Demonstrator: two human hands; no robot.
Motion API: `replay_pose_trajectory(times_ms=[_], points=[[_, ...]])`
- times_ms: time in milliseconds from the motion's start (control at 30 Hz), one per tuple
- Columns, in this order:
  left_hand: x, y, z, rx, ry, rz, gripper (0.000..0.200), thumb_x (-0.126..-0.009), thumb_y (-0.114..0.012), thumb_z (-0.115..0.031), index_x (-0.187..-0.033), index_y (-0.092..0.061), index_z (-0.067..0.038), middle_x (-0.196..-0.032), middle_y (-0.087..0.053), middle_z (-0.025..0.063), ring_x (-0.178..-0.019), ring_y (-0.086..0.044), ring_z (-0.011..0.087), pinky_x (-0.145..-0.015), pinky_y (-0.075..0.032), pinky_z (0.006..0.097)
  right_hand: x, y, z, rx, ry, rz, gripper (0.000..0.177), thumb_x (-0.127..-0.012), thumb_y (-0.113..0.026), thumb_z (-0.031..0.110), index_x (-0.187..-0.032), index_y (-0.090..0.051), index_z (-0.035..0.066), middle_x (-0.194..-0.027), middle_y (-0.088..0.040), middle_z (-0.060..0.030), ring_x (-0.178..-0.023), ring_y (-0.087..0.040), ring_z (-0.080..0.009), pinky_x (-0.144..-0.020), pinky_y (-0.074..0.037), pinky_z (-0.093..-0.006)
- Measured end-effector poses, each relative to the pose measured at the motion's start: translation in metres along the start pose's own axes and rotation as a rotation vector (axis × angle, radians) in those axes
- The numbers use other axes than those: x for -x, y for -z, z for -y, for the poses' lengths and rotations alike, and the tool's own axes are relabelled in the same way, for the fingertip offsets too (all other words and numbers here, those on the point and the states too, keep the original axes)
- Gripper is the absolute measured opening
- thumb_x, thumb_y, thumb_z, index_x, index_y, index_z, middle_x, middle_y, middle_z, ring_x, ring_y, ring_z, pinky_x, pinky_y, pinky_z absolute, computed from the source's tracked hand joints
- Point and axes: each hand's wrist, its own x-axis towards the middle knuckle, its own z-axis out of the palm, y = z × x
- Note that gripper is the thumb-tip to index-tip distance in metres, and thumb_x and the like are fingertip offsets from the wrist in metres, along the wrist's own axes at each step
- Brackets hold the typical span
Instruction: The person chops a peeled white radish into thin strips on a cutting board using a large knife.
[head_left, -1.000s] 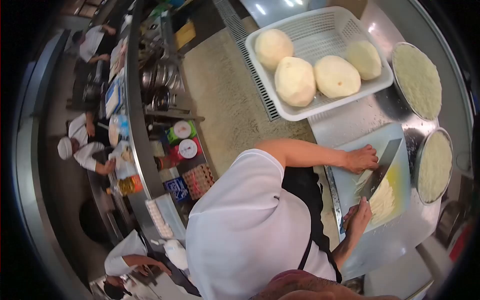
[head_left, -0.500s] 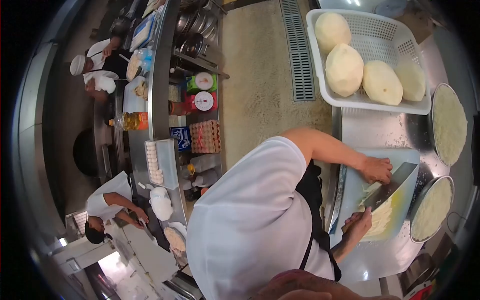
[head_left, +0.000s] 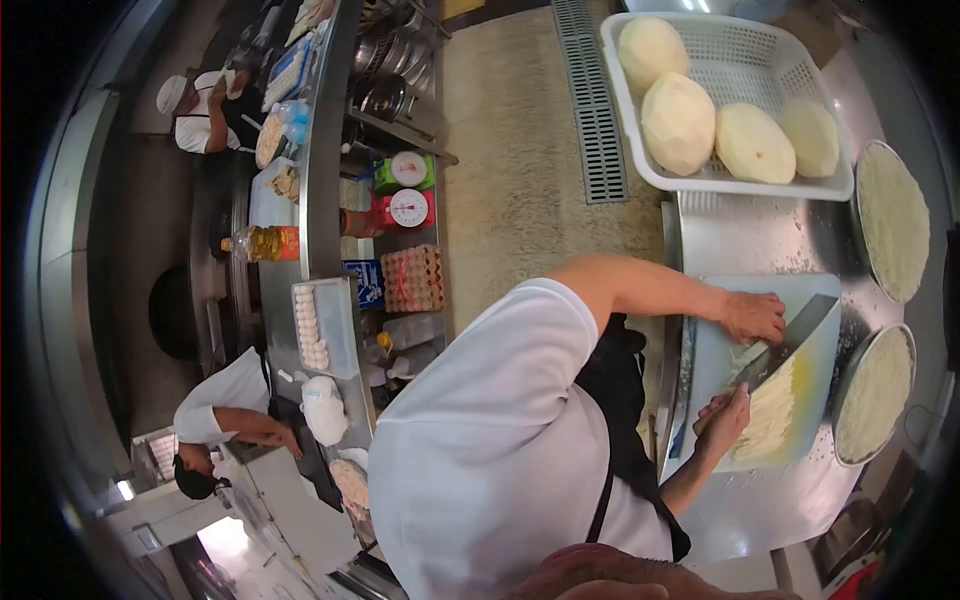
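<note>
My right hand (head_left: 725,415) is wrapped around the handle of a large cleaver (head_left: 797,335). The blade stands on edge over a light cutting board (head_left: 808,288). On the blade's other side, my left hand (head_left: 752,317) has its fingers curled down on a pale vegetable piece (head_left: 745,355), partly hidden by the hand and blade. Thin pale shreds (head_left: 768,422) lie heaped on the board, on the side away from my left hand.
A white plastic basket (head_left: 735,190) holds several large peeled pale vegetables. Two round trays of shreds (head_left: 893,220) stand along the counter's far side. Across the aisle is another counter with an oil bottle (head_left: 262,243), eggs below (head_left: 412,278) and two co-workers (head_left: 212,112).
The whole view has shifted slightly, with basket and board sitting higher in it. Both hands keep their grips. The upper co-worker has turned and raised a hand; the lower one's arms have moved.
</note>
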Motion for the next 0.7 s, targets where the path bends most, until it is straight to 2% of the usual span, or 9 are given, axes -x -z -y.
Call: replay_pose_trajectory(times_ms=[133, 200, 300, 367, 400, 467, 533, 667, 700], points=[[-0.001, 0.021, -0.012, 0.061, 0.034, -0.009, 0.026, -0.07, -0.071, -0.016, -0.095, -0.067, -0.016, -0.095, -0.064, 0.0032, -0.105, -0.056, 0.0288, -0.096, -0.043, 0.0457, 0.015, 0.001, 0.016, 0.034, -0.003, -0.014, 0.042, -0.108, -0.05, 0.044, -0.084, -0.051, 0.009, -0.063, -0.05, -0.0036, -0.047, -0.05, -0.015, -0.044, -0.042, -0.0296], [-0.001, 0.022, -0.01, 0.104, -0.028, -0.103, 0.025, -0.069, -0.068, -0.014, -0.094, -0.067, -0.014, -0.092, -0.064, 0.0054, -0.101, -0.057, 0.0315, -0.092, -0.044, 0.0468, 0.014, -0.001, 0.008, 0.078, -0.006, -0.057, 0.038, -0.107, -0.051, 0.042, -0.087, -0.051, 0.009, -0.06, -0.048, -0.002, -0.046, -0.048, -0.0138, -0.043, -0.041, -0.0298], [-0.005, 0.026, -0.012, 0.281, -0.004, -0.157, 0.028, -0.067, -0.065, -0.009, -0.095, -0.068, -0.01, -0.087, -0.063, 0.0115, -0.09, -0.059, 0.0373, -0.084, -0.044, 0.048, 0.011, -0.002, -0.001, 0.054, 0.024, -0.076, 0.036, -0.105, -0.052, 0.04, -0.092, -0.056, 0.007, -0.058, -0.049, -0.0014, -0.045, -0.048, -0.0141, -0.042, -0.04, -0.0313], [-0.009, 0.025, -0.013, 0.242, 0.061, -0.168, 0.022, -0.067, -0.063, -0.007, -0.089, -0.066, -0.007, -0.082, -0.061, 0.0154, -0.086, -0.057, 0.0415, -0.079, -0.043, 0.0512, 0.009, 0.003, 0.005, 0.036, 0.027, -0.065, 0.038, -0.103, -0.053, 0.039, -0.095, -0.059, 0.002, -0.058, -0.05, -0.0054, -0.046, -0.052, -0.0168, -0.044, -0.043, -0.0349], [-0.013, 0.035, -0.014, 0.23, 0.062, -0.099, 0.021, -0.067, -0.062, -0.004, -0.088, -0.065, -0.005, -0.078, -0.059, 0.0161, -0.084, -0.056, 0.0422, -0.078, -0.043, 0.0515, 0.011, 0.005, 0.008, 0.112, 0.043, -0.085, 0.038, -0.103, -0.054, 0.039, -0.095, -0.061, 0.002, -0.058, -0.05, -0.0064, -0.046, -0.053, -0.0181, -0.046, -0.044, -0.0361], [-0.016, 0.04, -0.016, 0.226, 0.07, -0.04, 0.022, -0.07, -0.062, 0.0, -0.092, -0.065, -0.005, -0.087, -0.06, 0.0153, -0.09, -0.056, 0.0402, -0.081, -0.042, 0.0511, 0.013, -0.002, 0.012, 0.005, -0.013, -0.111, 0.039, -0.102, -0.055, 0.038, -0.096, -0.061, 0.0, -0.057, -0.051, -0.007, -0.047, -0.054, -0.019, -0.049, -0.045, -0.0374], [-0.017, 0.048, -0.024, 0.179, 0.067, -0.043, 0.024, -0.071, -0.062, 0.002, -0.093, -0.064, -0.007, -0.093, -0.058, 0.0136, -0.094, -0.054, 0.0383, -0.083, -0.042, 0.0495, 0.013, -0.003, 0.006, -0.038, 0.036, -0.064, 0.037, -0.104, -0.057, 0.036, -0.107, -0.063, 0.0, -0.062, -0.051, -0.0006, -0.048, -0.05, -0.0102, -0.046, -0.042, -0.0284], [-0.023, 0.053, -0.028, 0.198, 0.067, 0.003, 0.024, -0.07, -0.063, 0.002, -0.092, -0.064, -0.007, -0.091, -0.058, 0.0121, -0.092, -0.054, 0.0362, -0.083, -0.042, 0.0485, 0.032, 0.005, 0.038, -0.027, -0.063, -0.093, 0.037, -0.104, -0.059, 0.036, -0.107, -0.063, 0.0, -0.063, -0.053, -0.0023, -0.048, -0.051, -0.01, -0.046, -0.043, -0.0277], [-0.023, 0.054, -0.027, 0.187, 0.063, 0.005, 0.024, -0.071, -0.063, 0.002, -0.093, -0.064, -0.007, -0.091, -0.058, 0.0117, -0.092, -0.054, 0.0357, -0.083, -0.042, 0.048, 0.036, 0.001, 0.036, 0.033, 0.02, -0.128, 0.037, -0.104, -0.059, 0.036, -0.108, -0.064, -0.001, -0.063, -0.054, -0.0033, -0.048, -0.051, -0.0107, -0.046, -0.044, -0.0283]])
